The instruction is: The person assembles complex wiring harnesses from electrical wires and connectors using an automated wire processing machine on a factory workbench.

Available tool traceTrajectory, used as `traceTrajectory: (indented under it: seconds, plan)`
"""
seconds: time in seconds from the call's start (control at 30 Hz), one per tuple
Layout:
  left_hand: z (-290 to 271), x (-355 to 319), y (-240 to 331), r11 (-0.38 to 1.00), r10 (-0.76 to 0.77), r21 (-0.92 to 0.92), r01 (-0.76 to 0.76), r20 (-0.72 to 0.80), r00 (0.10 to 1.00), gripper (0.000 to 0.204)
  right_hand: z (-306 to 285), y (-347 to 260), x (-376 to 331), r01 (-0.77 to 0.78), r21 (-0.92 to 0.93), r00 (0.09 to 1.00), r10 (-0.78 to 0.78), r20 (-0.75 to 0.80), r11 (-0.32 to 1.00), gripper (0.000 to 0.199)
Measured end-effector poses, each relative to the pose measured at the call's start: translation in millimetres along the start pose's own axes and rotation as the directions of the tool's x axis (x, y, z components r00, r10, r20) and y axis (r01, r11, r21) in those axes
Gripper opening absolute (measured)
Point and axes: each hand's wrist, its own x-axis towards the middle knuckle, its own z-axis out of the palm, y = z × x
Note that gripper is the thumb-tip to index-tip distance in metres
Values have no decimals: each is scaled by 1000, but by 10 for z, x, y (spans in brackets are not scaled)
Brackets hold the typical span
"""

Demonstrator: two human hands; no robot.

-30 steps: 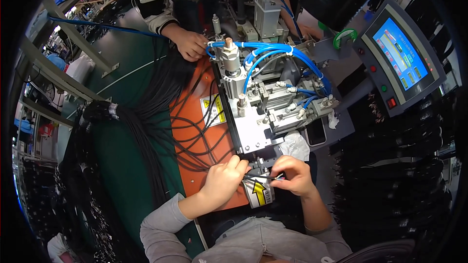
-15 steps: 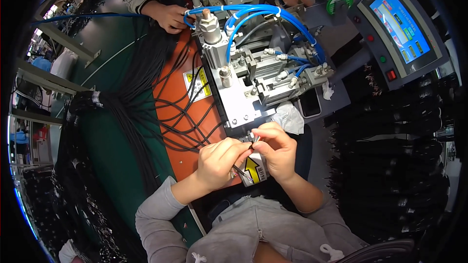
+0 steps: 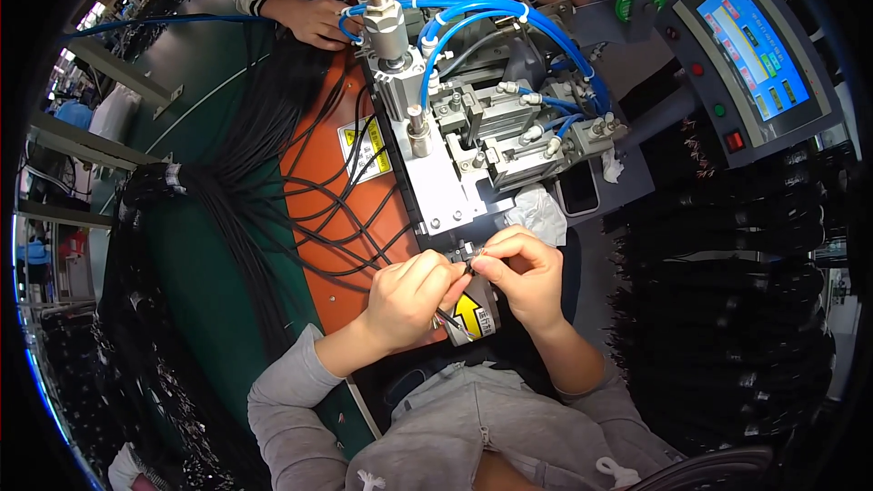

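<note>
My left hand [image 3: 409, 298] and my right hand [image 3: 520, 275] meet just below the front of a metal machine [image 3: 455, 159] with blue air hoses [image 3: 473, 14]. Between their fingertips they pinch a thin black cable [image 3: 470, 265] close to the machine's small front opening. More of the same black cables [image 3: 336, 218] trail left from my left hand across an orange plate [image 3: 323, 159]. A yellow arrow label [image 3: 473, 315] shows under my hands. Both my sleeves are grey.
A thick bundle of black cables [image 3: 218, 209] lies on the green mat [image 3: 195, 300] at left. Another person's hand [image 3: 314, 18] rests at the top by the hoses. A touch-screen control panel [image 3: 755, 45] stands top right. Racks of black cables [image 3: 727, 309] fill the right.
The view has tilted down, so the machine sits higher in the picture. My hands have come together on the cable below the machine's front, where a second ago they were slightly apart.
</note>
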Motion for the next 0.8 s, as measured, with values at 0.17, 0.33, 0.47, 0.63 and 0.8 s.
traceTrajectory:
  seconds: [0.17,0.33,0.47,0.63,0.8]
  plan:
    - [-12,-25,11,992,0,130,-11,80,997,15,-19,-23,-7,294,-438,953,-297,64,849,15]
    - [10,-35,-10,985,21,167,-38,99,995,22,-246,145,5,-256,-97,942,271,200,962,11]
    - [2,-44,9,962,81,248,-114,139,987,32,-280,151,3,-283,117,940,251,231,952,6]
    - [-31,-16,43,971,79,211,-114,169,983,35,-268,162,14,-149,7,978,146,149,989,11]
    - [19,-38,-4,985,20,168,-38,104,994,33,-195,151,25,-80,-62,991,86,107,995,10]
